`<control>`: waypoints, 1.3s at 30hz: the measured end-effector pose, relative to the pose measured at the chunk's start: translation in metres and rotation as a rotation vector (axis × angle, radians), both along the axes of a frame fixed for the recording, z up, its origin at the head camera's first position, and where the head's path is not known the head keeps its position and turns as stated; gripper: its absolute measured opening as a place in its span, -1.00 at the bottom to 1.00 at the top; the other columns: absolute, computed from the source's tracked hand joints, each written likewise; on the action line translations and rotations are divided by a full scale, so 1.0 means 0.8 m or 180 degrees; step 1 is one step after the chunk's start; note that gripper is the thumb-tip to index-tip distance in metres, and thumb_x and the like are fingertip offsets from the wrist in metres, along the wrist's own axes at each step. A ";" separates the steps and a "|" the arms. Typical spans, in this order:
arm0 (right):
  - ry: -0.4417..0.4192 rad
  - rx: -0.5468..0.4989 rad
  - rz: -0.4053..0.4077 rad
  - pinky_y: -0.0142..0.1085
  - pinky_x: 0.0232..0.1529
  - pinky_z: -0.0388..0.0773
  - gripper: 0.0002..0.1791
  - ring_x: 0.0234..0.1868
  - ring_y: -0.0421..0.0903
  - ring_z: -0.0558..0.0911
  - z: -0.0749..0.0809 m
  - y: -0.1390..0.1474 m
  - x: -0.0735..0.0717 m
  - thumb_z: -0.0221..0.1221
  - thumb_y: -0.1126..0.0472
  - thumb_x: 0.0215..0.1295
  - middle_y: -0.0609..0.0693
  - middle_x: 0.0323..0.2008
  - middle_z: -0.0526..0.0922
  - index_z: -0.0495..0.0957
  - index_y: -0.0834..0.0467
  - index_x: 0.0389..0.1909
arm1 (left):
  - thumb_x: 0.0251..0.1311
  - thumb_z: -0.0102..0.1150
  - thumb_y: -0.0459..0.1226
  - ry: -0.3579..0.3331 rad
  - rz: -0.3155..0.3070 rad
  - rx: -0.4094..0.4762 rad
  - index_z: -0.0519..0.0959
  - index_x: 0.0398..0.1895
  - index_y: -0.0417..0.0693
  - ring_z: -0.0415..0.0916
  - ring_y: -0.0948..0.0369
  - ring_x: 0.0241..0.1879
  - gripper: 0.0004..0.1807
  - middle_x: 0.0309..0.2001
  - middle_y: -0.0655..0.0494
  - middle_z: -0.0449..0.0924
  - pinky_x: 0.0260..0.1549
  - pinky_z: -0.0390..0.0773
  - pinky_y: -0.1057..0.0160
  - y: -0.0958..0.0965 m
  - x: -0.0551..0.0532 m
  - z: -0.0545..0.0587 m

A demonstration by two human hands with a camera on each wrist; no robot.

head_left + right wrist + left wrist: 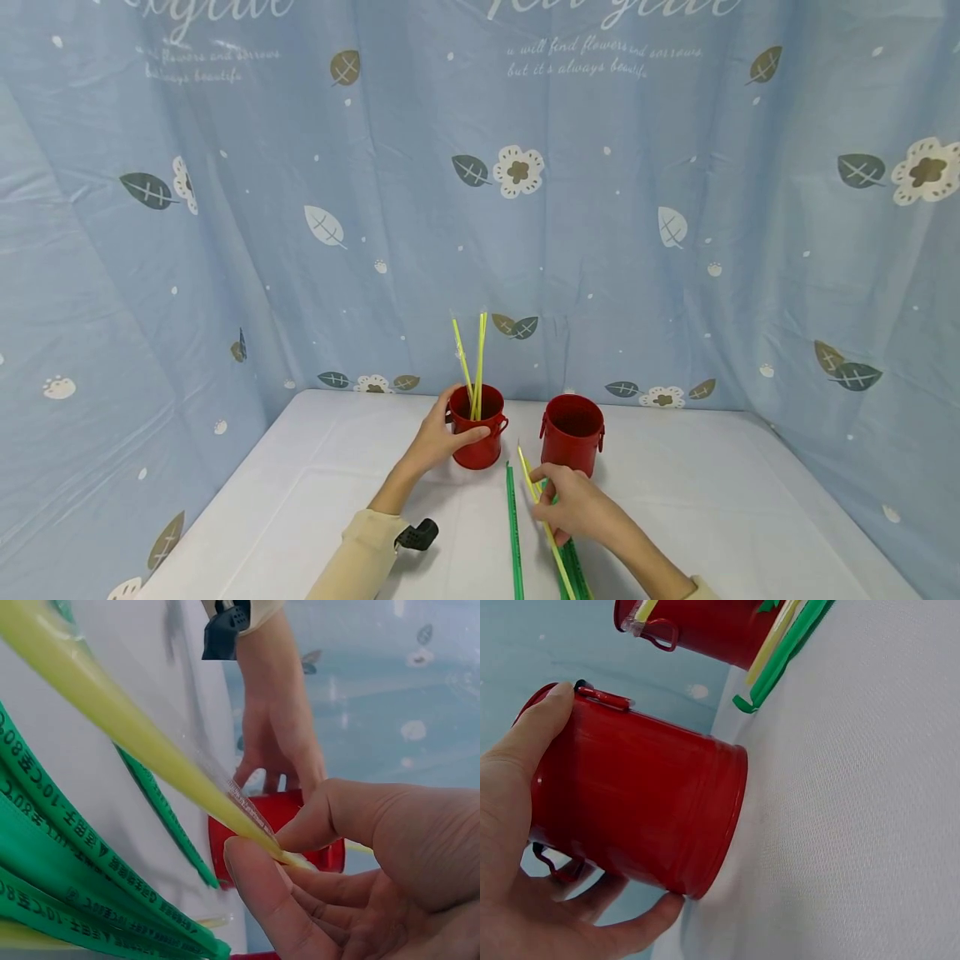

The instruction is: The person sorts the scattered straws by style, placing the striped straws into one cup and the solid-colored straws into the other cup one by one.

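My left hand [437,440] grips a small red bucket [478,454] with wire handles, thumb along the near side and fingers around the far side. Inside it several yellow straws [481,358] stand upright, leaning apart. Between thumb and fingertips my right hand [576,504] pinches a yellow straw [142,742] in a clear wrapper. Below that hand lies a bunch of straws in green wrappers with printed text [90,859], with yellow among them. A single green-wrapped straw [513,525] lies to their left.
Another red bucket [566,446] stands on the right, just beyond my right hand. Both stand on a white-covered table [300,492]. Behind it hangs a blue patterned curtain [585,292]. A black device [417,535] sits at my left cuff.
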State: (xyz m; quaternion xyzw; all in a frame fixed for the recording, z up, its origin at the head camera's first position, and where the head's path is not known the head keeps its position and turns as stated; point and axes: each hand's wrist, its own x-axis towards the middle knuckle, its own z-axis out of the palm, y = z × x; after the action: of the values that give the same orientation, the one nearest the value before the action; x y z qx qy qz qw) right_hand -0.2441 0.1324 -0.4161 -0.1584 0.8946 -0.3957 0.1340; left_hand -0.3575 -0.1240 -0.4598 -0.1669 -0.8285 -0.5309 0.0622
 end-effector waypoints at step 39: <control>0.1243 -0.0795 -0.0441 -0.31 -0.53 0.67 -0.58 -0.48 -0.03 0.69 0.095 -0.031 -0.063 0.18 0.33 0.30 0.13 -0.26 0.63 0.49 0.20 0.19 | 0.08 0.43 -0.07 0.0012 -0.0017 0.0131 0.08 0.50 0.16 0.31 -0.07 0.35 -0.04 0.39 0.03 0.31 0.20 0.46 -0.20 0.000 -0.002 -0.001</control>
State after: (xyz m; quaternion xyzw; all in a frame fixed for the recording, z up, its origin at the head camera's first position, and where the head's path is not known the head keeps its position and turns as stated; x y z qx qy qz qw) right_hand -0.2946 0.1079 -0.3397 -0.1855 0.8564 -0.4734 -0.0897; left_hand -0.3588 -0.1242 -0.4602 -0.1688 -0.8169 -0.5476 0.0658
